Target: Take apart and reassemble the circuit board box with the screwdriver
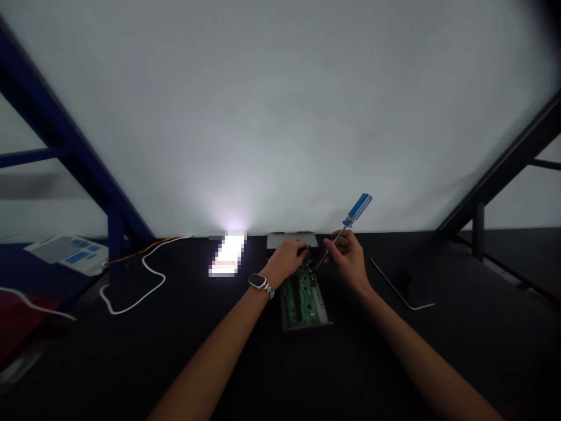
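Note:
A green circuit board (304,305) sits in a metal frame on the black table, long side pointing away from me. My left hand (287,259), with a watch on its wrist, rests over the board's far left part. Its fingers are bent down by a small dark part, and what they grip is hidden. In my right hand (348,261) is a screwdriver (360,208) with a blue and white handle, pinched by its metal shaft. The handle points up and right, while the shaft slants down to the board's right edge near my left fingertips.
A silver metal box part (293,238) lies behind the board. Left of it, a bright pixelated panel (228,254) lights the wall. A white cable (160,280) runs to a grey-and-blue panel (72,253). On the right lies a bent metal rod (397,292). Blue beams (79,152) flank the table.

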The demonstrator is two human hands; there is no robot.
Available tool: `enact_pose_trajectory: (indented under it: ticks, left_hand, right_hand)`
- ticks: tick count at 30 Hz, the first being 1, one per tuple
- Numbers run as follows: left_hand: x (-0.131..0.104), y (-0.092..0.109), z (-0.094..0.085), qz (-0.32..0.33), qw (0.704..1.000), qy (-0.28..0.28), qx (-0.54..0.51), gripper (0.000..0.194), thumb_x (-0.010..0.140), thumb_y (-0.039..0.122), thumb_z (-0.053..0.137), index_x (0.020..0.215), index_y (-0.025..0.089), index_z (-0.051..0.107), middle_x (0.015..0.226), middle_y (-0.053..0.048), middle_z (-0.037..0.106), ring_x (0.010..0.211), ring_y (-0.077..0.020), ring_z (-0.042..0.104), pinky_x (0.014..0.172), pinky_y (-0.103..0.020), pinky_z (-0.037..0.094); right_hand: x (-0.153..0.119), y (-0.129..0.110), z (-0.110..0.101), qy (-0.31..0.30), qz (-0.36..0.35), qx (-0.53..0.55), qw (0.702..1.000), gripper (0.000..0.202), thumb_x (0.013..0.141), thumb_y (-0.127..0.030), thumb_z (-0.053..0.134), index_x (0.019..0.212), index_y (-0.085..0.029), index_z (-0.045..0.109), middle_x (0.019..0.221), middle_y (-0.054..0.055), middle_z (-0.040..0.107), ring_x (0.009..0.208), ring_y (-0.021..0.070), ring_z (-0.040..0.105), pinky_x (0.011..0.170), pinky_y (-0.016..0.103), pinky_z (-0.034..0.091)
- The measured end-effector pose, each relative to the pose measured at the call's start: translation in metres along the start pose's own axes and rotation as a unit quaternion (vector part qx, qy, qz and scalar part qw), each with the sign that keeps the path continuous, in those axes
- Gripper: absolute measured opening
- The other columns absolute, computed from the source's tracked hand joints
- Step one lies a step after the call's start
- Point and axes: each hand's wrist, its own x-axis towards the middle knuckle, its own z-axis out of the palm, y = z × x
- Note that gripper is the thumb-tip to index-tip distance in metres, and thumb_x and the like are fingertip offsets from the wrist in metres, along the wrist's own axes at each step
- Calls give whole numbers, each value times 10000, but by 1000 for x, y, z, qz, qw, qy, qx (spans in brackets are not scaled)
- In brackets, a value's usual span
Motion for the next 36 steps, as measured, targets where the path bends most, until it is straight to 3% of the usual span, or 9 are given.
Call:
enact_pose_trajectory:
  ticks: [4,11,16,19,27,36]
  left_hand:
    - [-11,-5,6,-15,1000,9,1,204,910,224,531,951,189,728,919,-71,689,847,-203,639,801,-338,492]
    - [-44,-4,-14,-59,995,83,-17,194,904,220,539,931,193,729,948,-73,687,893,-203,639,839,-349,506]
    - [-44,5,-20,-45,987,105,-110,246,901,198,541,1093,217,693,1053,-56,720,991,-208,652,914,-363,504]
    - [-43,5,-18,-71,979,114,-154,225,899,234,567,1075,210,705,1051,-55,735,973,-213,675,897,-359,516]
    - [-45,-1,-16,-92,975,123,-159,175,881,256,611,995,230,742,1017,-34,750,953,-209,686,916,-361,504]
    - [-46,-3,-12,-111,975,132,-141,165,881,296,617,967,236,743,974,-35,751,917,-212,682,883,-361,505]
  right_hand:
    - [-2,0,3,-14,-4,-15,1000,336,812,-415,683,1042,-233,517,675,-57,566,444,115,577,414,220,429]
    - [3,-18,31,-85,-34,-56,994,361,856,-423,619,1157,-245,531,734,-33,585,497,130,619,462,239,471]
    - [19,-24,53,-115,-80,-81,987,295,875,-433,578,1088,-229,575,750,-14,577,501,122,603,473,242,481]
    - [25,-22,59,-137,-92,-90,982,277,884,-414,566,1090,-231,591,728,-11,582,503,123,586,488,252,488]
    - [23,-15,59,-166,-145,-146,965,260,912,-321,527,1146,-239,607,754,10,633,572,138,596,574,287,514]
    - [24,-19,55,-184,-120,-107,970,275,896,-330,554,1148,-244,621,760,10,656,571,141,602,595,297,513]
